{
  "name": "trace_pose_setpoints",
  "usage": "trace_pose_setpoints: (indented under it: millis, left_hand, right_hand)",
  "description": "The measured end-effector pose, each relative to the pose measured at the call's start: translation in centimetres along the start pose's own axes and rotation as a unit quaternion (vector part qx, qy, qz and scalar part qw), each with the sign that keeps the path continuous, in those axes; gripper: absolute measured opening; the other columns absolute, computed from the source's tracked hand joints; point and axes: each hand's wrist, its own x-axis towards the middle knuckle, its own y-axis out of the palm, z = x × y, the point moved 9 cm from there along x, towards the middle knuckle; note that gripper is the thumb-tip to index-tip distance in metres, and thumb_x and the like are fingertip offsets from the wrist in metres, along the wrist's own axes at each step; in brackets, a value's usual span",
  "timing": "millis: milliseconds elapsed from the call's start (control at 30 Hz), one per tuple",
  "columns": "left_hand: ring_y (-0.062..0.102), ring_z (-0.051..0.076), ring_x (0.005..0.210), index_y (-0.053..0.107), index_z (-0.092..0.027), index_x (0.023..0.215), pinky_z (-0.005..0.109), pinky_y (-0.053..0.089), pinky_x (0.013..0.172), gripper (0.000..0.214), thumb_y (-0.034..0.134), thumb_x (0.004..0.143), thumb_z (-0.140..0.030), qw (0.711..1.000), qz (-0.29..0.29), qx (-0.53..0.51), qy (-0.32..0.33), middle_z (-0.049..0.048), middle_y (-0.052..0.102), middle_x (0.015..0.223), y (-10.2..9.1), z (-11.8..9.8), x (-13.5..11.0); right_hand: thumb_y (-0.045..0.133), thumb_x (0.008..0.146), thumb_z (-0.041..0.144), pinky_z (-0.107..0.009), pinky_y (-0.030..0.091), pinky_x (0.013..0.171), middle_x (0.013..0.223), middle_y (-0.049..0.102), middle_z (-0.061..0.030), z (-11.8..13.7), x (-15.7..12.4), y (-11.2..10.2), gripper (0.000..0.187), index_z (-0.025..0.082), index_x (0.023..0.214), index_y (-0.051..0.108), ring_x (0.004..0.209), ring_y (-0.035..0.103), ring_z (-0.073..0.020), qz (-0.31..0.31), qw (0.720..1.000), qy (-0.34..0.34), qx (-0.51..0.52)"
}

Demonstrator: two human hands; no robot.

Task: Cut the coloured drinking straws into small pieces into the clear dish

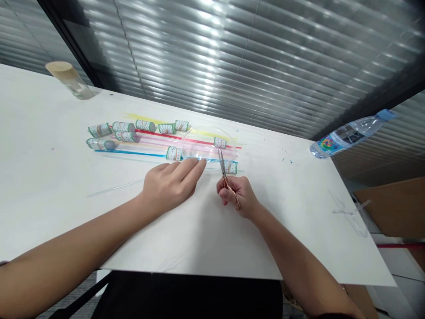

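My left hand [174, 182] is closed, its fingertips pinched at the near side of a clear round plastic piece [183, 142]; whether this is a loop or a shallow dish I cannot tell. In my right hand [241, 196] is a pair of scissors [222, 161] with copper-coloured handles, blades pointing away from me over the right part of the clear piece. Beyond and under it lie long thin coloured sticks, among them red [152, 133] and blue ones [133, 153]. Several small patterned cylinders [173, 153] with green edges lie on and around the sticks.
A jar with a beige lid [75, 82] stands at the back left of the white table [159, 248]. On the right, a water bottle [348, 135] leans by the edge, near a clear plastic coil [350, 215]. A thin clear strip [114, 188] lies left. Blinds [206, 53] rise behind.
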Motion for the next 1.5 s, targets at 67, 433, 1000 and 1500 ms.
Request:
trace_pose_setpoints:
  millis: [67, 433, 1000, 1500]
  left_hand:
    - [0.057, 0.008, 0.053, 0.059, -0.017, 0.108, 0.024, 0.033, 0.044, 0.031, 0.056, 0.078, -0.010, 1.000, 0.001, 0.000, 0.003, -0.0018, 0.072, 0.082, 0.01, -0.05, -0.03]
    - [0.057, 0.008, 0.052, 0.059, -0.017, 0.107, 0.024, 0.033, 0.042, 0.031, 0.055, 0.078, -0.010, 1.000, 0.000, -0.004, 0.004, -0.0016, 0.072, 0.081, -0.03, -0.20, 0.05]
    - [0.058, 0.008, 0.055, 0.058, -0.020, 0.111, 0.022, 0.037, 0.046, 0.031, 0.053, 0.081, -0.013, 0.999, 0.010, -0.029, 0.043, -0.0005, 0.071, 0.083, 0.09, -0.83, -0.05]
    - [0.056, 0.007, 0.052, 0.056, -0.019, 0.112, 0.022, 0.035, 0.044, 0.032, 0.054, 0.080, -0.013, 0.999, 0.010, -0.017, 0.041, -0.0012, 0.071, 0.082, 0.09, -0.88, -0.02]
  right_hand:
    - [0.058, 0.078, 0.068, -0.022, 0.035, 0.044, 0.048, 0.049, 0.0026, -0.01, -0.02, 0.03, 0.052, 0.017, 0.067, 0.056, 0.043, 0.044, -0.0097, 0.001, 1.000, 0.000, 0.002]
    - [0.058, 0.079, 0.067, -0.022, 0.034, 0.046, 0.050, 0.047, 0.0035, 0.04, -0.01, -0.06, 0.050, 0.017, 0.071, 0.058, 0.046, 0.044, -0.0097, 0.009, 1.000, -0.002, -0.015]
    - [0.058, 0.075, 0.072, -0.024, 0.033, 0.050, 0.051, 0.047, 0.0050, -0.71, -0.04, 0.24, 0.054, 0.019, 0.078, 0.058, 0.047, 0.042, -0.0099, 0.031, 0.996, 0.021, -0.077]
    - [0.056, 0.074, 0.075, -0.024, 0.034, 0.050, 0.051, 0.048, 0.0039, -0.58, -0.06, 0.10, 0.057, 0.019, 0.075, 0.059, 0.049, 0.043, -0.0108, 0.020, 0.997, 0.014, -0.070]
